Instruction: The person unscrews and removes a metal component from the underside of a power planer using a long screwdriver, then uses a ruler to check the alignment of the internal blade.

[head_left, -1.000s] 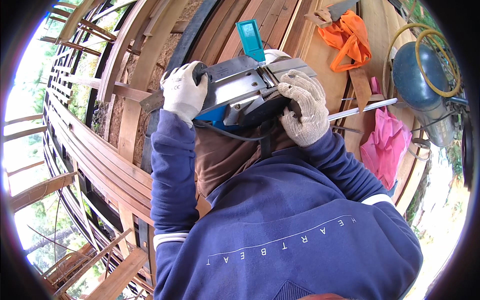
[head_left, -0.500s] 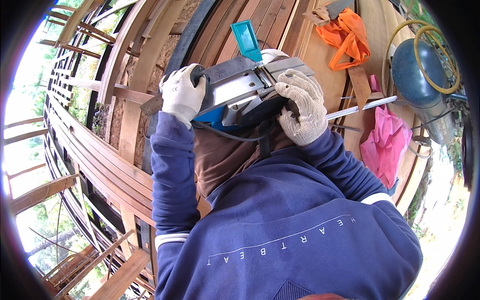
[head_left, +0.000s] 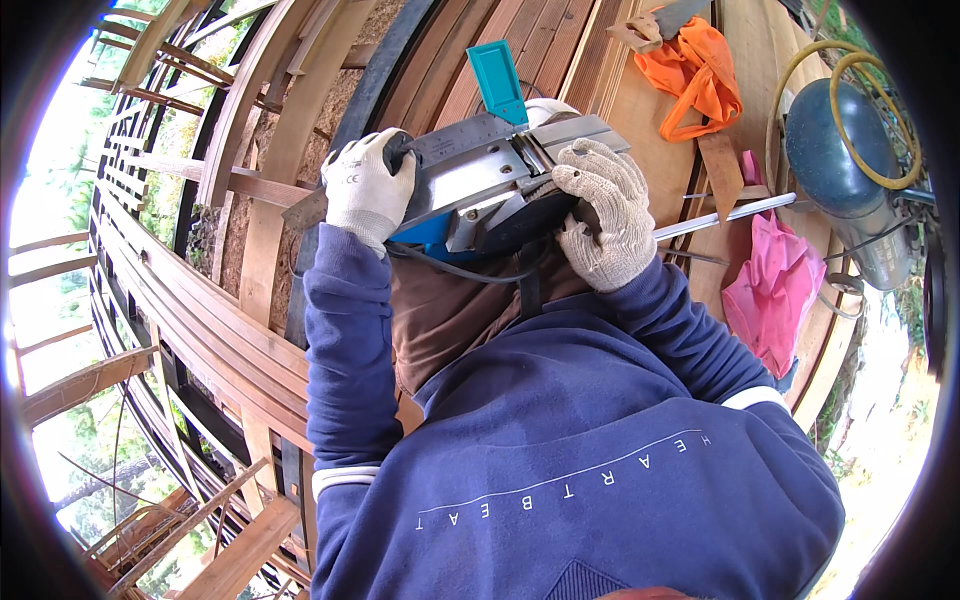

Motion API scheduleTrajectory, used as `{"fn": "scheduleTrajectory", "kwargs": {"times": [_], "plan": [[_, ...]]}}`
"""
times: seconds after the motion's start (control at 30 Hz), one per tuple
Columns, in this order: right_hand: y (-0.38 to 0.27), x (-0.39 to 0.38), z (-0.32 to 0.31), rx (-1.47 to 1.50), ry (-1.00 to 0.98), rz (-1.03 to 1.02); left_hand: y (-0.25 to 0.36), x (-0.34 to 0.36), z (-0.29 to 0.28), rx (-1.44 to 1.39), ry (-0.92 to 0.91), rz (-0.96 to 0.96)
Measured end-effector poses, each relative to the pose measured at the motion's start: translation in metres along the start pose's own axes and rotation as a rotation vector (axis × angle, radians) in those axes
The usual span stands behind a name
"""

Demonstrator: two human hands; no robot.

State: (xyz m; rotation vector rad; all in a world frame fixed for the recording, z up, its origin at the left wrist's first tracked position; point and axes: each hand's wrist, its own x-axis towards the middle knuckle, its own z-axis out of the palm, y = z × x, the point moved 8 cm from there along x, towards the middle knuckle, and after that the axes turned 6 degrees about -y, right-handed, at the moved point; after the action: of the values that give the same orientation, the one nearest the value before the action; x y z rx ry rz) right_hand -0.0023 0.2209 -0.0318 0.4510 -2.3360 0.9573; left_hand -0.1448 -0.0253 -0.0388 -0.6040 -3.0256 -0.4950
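An upturned electric planer [head_left: 468, 180], with a silver bed and blue and black body, lies over my brown-trousered lap, a black cord below it. Across its far side lies the grey metal blade of a square with a teal handle [head_left: 493, 78]. My gloved left hand [head_left: 365, 188] is closed on the planer's black left end, against the square's blade; exactly what lies under those fingers is partly hidden. My gloved right hand [head_left: 605, 215] has its curled fingers on the planer's right edge and black part.
Wooden boards [head_left: 590, 60] lie beneath. At right are an orange cloth [head_left: 690, 75], a handsaw [head_left: 640, 30], a pink cloth [head_left: 770, 290], a metal bar [head_left: 725, 216] and a dark tank [head_left: 835, 130] with a yellow hose [head_left: 905, 165]. Slatted timber framework [head_left: 270, 150] stands at left.
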Motion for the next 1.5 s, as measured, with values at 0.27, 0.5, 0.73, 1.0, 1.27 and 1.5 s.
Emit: {"fn": "scheduleTrajectory", "kwargs": {"times": [0.27, 0.5, 0.73, 1.0, 1.27, 1.5], "plan": [[0.0, 0.0, 0.0, 0.007, -0.015, -0.003, 0.011, -0.001, -0.008, 0.063, 0.021, 0.04], [0.0, 0.001, -0.001, 0.023, 0.014, -0.014, 0.005, 0.001, -0.003, 0.04, -0.004, 0.033], [0.001, 0.002, -0.001, 0.009, -0.001, -0.003, 0.005, 0.002, -0.003, 0.054, -0.031, 0.038], [0.002, 0.001, 0.0, 0.024, 0.001, -0.009, 0.008, 0.001, -0.007, 0.061, -0.008, 0.064], [0.003, 0.001, 0.0, 0.016, 0.008, -0.017, 0.009, 0.001, -0.007, 0.075, -0.067, 0.018], [0.003, 0.001, -0.001, 0.011, -0.013, -0.002, 0.008, 0.001, -0.007, 0.062, -0.044, 0.037]]}}
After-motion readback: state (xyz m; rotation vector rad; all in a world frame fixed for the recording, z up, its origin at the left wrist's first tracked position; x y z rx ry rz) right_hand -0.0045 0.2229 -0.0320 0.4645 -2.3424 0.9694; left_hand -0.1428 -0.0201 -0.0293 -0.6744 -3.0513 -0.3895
